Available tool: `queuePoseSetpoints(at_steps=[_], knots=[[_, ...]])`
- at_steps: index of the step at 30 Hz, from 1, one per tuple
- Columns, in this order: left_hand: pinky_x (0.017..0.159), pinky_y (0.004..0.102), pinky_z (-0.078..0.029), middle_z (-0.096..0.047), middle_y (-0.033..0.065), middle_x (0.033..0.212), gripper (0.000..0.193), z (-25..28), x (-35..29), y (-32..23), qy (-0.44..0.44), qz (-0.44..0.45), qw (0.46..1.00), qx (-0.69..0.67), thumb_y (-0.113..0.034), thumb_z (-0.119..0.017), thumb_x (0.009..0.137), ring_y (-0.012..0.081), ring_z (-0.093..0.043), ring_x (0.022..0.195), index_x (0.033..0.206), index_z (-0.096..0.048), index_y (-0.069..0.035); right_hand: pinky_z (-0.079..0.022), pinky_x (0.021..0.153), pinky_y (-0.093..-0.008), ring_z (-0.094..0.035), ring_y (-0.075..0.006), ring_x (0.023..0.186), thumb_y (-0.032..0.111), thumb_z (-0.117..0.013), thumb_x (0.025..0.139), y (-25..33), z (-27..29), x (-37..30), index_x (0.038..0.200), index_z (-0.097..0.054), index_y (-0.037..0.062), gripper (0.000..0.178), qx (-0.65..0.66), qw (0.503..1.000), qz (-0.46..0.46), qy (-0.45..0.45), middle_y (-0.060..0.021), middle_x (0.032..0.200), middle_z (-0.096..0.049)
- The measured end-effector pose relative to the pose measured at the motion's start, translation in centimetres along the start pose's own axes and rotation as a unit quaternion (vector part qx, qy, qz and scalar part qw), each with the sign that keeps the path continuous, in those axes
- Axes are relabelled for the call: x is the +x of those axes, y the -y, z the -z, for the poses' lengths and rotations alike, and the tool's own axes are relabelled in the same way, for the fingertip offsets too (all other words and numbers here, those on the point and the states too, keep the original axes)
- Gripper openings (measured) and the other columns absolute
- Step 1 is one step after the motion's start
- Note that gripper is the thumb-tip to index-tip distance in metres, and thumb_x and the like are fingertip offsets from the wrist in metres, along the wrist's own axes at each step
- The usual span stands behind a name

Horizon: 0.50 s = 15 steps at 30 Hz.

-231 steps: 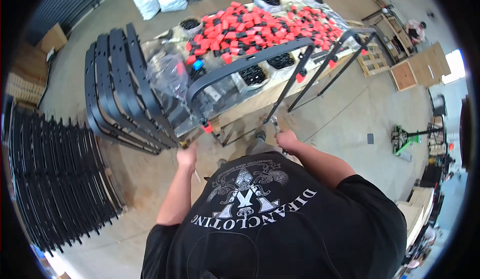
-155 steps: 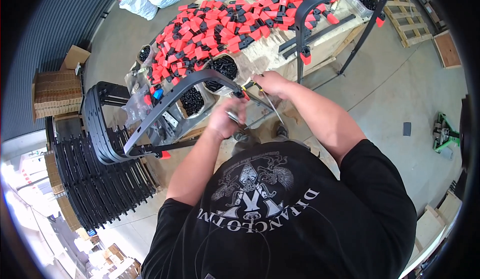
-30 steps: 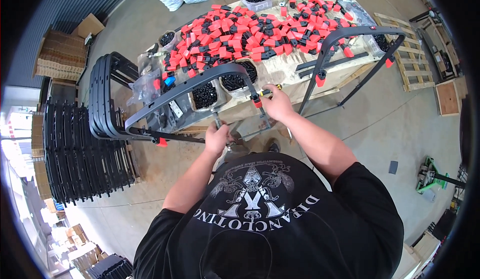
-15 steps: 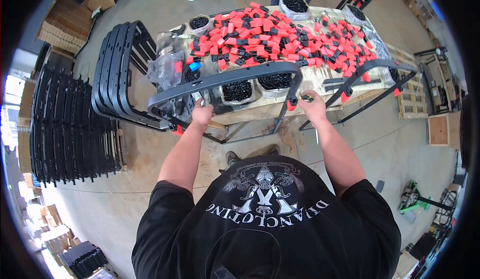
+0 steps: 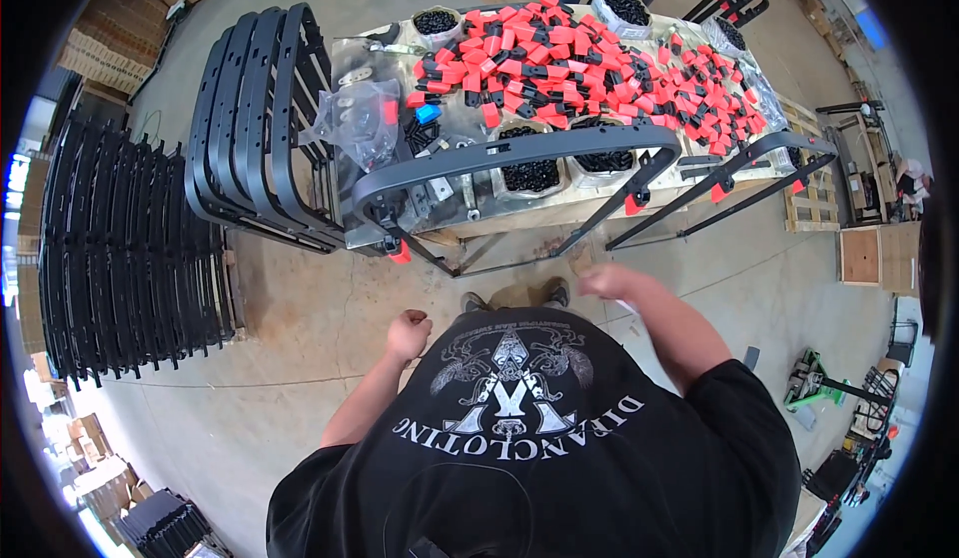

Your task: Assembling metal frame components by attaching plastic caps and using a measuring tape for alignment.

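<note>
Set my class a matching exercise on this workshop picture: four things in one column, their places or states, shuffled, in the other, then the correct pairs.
Things
1. Left hand
2. Blue piece
3. Red and black parts
4. Green equipment

Places or states
A. Heaped in large numbers on the table
B. On the floor, toward the picture's right edge
C. Fingers curled, apart from the table
D. Single, close beside the clear plastic bag

Pairs: 1-C, 2-D, 3-A, 4-B

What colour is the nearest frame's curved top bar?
The curved top bar is dark grey; head view shows it best.
</note>
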<state>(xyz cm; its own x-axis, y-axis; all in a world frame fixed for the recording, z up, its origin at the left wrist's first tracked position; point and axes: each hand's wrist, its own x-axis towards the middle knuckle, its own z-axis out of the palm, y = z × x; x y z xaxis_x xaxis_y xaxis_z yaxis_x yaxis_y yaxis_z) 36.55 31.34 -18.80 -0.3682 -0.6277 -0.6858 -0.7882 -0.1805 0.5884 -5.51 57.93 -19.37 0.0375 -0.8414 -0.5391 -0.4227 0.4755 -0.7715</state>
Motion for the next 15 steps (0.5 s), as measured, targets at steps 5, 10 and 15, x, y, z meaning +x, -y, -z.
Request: queuePoseSetpoints(at_steps=[5,10,15], knots=[[0.079,0.0336,-0.056,-0.074,0.0135,0.094,0.036,3.7,2.3,2.4,-0.028,0.008,1.0,-0.011,-0.021,-0.067,0.087,0.0207,-0.072,0.085,0.113,-0.067,0.004,-0.039,0.05,-0.0289,-0.056,-0.012,0.067,0.032,-0.069,0.096,17.5,0.0,12.7,0.097,-0.062,0.0106,0.022,0.494,0.869,-0.03,0.008,-0.0011,0.081,-0.061],[0.081,0.0325,-0.055,-0.074,0.0136,0.098,0.036,4.7,2.7,-0.6,-0.034,-0.059,0.998,0.011,-0.022,-0.069,0.089,0.0209,-0.071,0.088,0.116,-0.068,0.001,-0.045,0.051,-0.0318,-0.059,-0.0149,0.066,0.03,-0.072,0.092,19.0,0.2,19.2,0.102,-0.067,0.0061,0.026,0.456,0.851,-0.088,-0.247,-0.0045,0.084,-0.064],[0.081,0.0315,-0.055,-0.075,0.013,0.097,0.033,3.4,2.6,-1.0,-0.022,-0.074,0.996,-0.042,-0.02,-0.069,0.091,0.0189,-0.07,0.088,0.116,-0.069,0.002,-0.056,0.072,-0.0372,-0.068,-0.021,0.081,0.033,-0.076,0.086,16.2,-4.4,15.8,0.104,-0.071,0.0028,0.036,0.238,0.923,-0.152,-0.261,-0.0112,0.094,-0.073]])
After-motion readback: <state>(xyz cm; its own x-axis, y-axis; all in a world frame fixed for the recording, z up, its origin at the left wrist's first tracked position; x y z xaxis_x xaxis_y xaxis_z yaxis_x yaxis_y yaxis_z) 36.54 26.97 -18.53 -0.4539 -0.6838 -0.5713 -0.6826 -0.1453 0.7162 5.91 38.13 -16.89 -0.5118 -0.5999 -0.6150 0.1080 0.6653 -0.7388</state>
